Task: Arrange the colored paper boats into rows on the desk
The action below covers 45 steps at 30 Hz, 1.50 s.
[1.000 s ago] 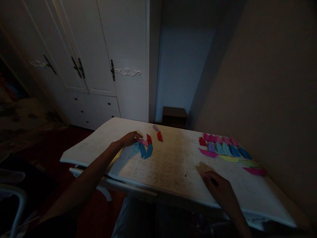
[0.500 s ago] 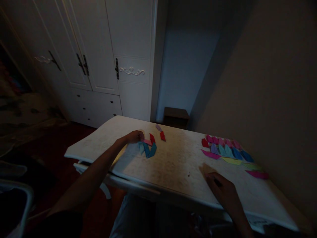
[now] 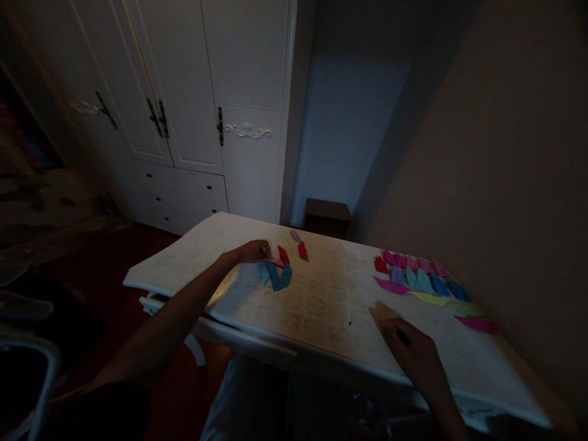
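Observation:
At the left of the table, my left hand (image 3: 257, 250) is closed, with its fingertips pinched at the end of a pink folded paper piece (image 3: 275, 261). Touching or beside this piece are a red folded piece (image 3: 282, 254), a light blue one (image 3: 263, 273) and a darker blue V-shaped one (image 3: 281, 277). Another red piece (image 3: 302, 251) and a pale purple piece (image 3: 294, 235) lie a little farther back. My right hand (image 3: 411, 352) rests near the table's front edge, fingers curled; its palm is in shadow and nothing shows in it.
Rows of folded paper pieces in several colours, among them a yellow one (image 3: 429, 298), lie at the right of the patterned white table (image 3: 316, 306), beside the wall. Behind stand a white wardrobe (image 3: 250, 171) and a small brown cabinet (image 3: 327, 210). The room is dim.
My left hand has shifted very slightly while staying at the pink piece, which sits at a slightly different tilt. My right hand has stayed in place. The view has moved a little.

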Tool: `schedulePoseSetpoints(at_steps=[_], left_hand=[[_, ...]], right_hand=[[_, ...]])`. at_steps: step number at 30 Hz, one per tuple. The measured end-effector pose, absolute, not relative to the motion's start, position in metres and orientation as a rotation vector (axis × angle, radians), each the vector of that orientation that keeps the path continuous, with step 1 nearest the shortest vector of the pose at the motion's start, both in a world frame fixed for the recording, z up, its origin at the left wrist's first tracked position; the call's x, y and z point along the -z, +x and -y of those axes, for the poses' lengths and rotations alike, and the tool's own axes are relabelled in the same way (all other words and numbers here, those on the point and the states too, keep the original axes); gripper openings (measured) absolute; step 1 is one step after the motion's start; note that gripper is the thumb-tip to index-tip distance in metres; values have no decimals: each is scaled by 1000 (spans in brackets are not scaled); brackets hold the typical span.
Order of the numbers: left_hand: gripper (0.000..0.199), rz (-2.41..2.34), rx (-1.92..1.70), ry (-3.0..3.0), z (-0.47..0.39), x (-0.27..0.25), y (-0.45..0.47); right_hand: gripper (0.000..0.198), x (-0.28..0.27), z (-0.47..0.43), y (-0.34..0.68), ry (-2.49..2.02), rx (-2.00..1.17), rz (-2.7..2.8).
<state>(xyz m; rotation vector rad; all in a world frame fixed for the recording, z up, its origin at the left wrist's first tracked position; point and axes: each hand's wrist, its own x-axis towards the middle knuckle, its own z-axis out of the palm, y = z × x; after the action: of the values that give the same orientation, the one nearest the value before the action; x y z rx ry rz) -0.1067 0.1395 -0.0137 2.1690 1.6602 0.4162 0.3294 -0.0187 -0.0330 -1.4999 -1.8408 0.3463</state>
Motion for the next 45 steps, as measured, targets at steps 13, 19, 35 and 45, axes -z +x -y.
schedulePoseSetpoints(at_steps=[13, 19, 35, 45], left_hand=[[17, -1604, -487, 2172, -140, 20, -106], [22, -1584, -549, 2065, -142, 20, -111], [43, -1359, -942, 1623, -87, -27, -119], [30, -937, -1022, 1197, -56, -48, -45]], right_hand=[[45, 34, 20, 331, -1460, -362, 1835], [43, 37, 19, 334, -1462, -397, 1847], [47, 34, 22, 333, -1428, -402, 1868], [45, 36, 22, 332, -1392, -454, 1853]])
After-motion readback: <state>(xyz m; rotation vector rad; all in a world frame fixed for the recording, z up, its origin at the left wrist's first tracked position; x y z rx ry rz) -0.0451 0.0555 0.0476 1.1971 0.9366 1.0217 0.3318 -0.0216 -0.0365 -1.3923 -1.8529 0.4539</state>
